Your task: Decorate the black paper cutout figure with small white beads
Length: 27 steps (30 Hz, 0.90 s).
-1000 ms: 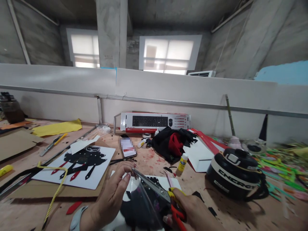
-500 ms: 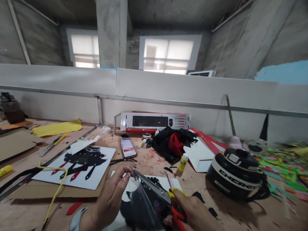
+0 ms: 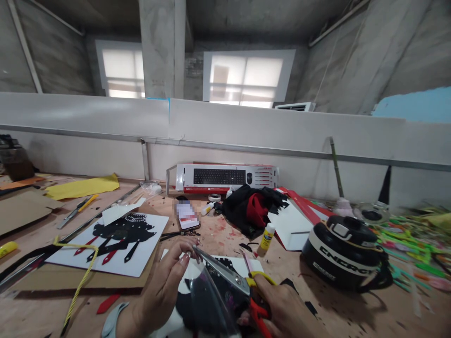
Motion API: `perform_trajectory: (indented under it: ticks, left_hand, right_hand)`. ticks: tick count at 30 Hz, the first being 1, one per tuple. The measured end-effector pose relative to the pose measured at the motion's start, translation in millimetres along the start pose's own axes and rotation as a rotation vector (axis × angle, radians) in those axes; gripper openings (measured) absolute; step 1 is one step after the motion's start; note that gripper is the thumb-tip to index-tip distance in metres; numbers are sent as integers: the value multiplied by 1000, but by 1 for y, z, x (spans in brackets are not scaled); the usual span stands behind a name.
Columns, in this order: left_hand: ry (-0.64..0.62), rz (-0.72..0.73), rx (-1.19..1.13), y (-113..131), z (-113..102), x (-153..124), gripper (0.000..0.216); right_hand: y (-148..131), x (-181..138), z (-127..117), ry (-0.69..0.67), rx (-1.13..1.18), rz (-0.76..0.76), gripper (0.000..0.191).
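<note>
My right hand [image 3: 282, 300] grips a pair of scissors [image 3: 227, 272] by their yellow and red handles. The metal blades point up and left, their tips close to my left fingertips. With thumb and fingers pinched, my left hand [image 3: 169, 277] holds the upper edge of a clear plastic sheet [image 3: 207, 300]. That sheet curves down below the blades. Under it lies white paper [image 3: 252, 266] with black cut-out shapes [image 3: 186, 310] on it. A glue stick [image 3: 267, 239] with a yellow label stands just beyond my right hand.
To the left, a white sheet with a black and red cut-out [image 3: 123, 234] lies on cardboard, a yellow cord [image 3: 81, 286] across it. A phone [image 3: 186, 213], black and red cloth [image 3: 246, 209] and a keyboard box [image 3: 225, 178] are farther back. A black jug [image 3: 345, 253] stands right.
Both hands keep nearly the same place, the left still pinching the plastic sheet. The yellow scissor handle has shifted slightly, and the view has moved a little.
</note>
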State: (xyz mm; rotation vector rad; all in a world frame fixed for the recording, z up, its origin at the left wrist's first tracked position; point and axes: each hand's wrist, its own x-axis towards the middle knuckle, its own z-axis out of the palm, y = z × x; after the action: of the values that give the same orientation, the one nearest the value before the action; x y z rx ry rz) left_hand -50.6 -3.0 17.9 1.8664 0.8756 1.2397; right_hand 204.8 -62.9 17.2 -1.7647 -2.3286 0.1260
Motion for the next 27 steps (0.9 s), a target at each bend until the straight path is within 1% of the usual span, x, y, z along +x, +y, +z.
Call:
perform_trajectory:
  ticks: [3, 6, 10, 14, 20, 24, 27]
  left_hand:
    - [-5, -2, -7, -2, 0, 0, 27]
    - [-3, 0, -17, -3, 0, 0, 27]
    - [-4, 1, 3, -1, -1, 0, 30]
    - [8, 2, 3, -1, 0, 0, 28]
    - [40, -10, -53, -3, 2, -2, 28]
    - [35, -18, -81, -4, 0, -3, 29]
    - [41, -13, -82, -5, 0, -3, 30]
  right_hand:
    - [1, 0, 1, 3, -7, -12, 22]
    - [1, 1, 0, 4, 19, 10, 25]
    - [-3, 2, -7, -65, 132, 32, 24]
    - [-9, 2, -16, -123, 172, 28, 19]
    - [-11, -1, -16, -93, 159, 44, 17]
    - [-10, 1, -14, -132, 149, 52, 20]
    - [-10, 4, -12, -120, 145, 63, 24]
